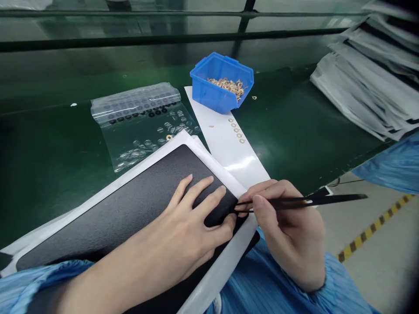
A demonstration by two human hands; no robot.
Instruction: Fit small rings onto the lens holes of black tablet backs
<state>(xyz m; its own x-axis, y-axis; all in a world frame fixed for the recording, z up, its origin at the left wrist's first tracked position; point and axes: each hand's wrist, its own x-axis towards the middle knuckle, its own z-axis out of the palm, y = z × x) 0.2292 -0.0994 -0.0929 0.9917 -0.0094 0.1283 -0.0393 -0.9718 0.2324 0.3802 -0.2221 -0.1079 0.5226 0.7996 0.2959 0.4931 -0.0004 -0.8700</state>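
Observation:
My left hand (191, 222) lies flat on a black textured panel (131, 209), fingers spread near its right corner. The panel rests on a white sheet (225, 261) at the table's front edge. My right hand (288, 226) pinches black tweezers (304, 201), whose tips point left and meet the panel's corner beside my left thumb. What the tips hold, if anything, is too small to see. Both arms wear blue sleeves.
A blue bin (219, 83) of small brass rings stands behind on a white strip (229, 144) bearing a short row of rings. A clear bag (140, 117) of small black and clear parts lies to the left. Stacked grey-white sheets (369, 83) sit far right on the green mat (294, 131).

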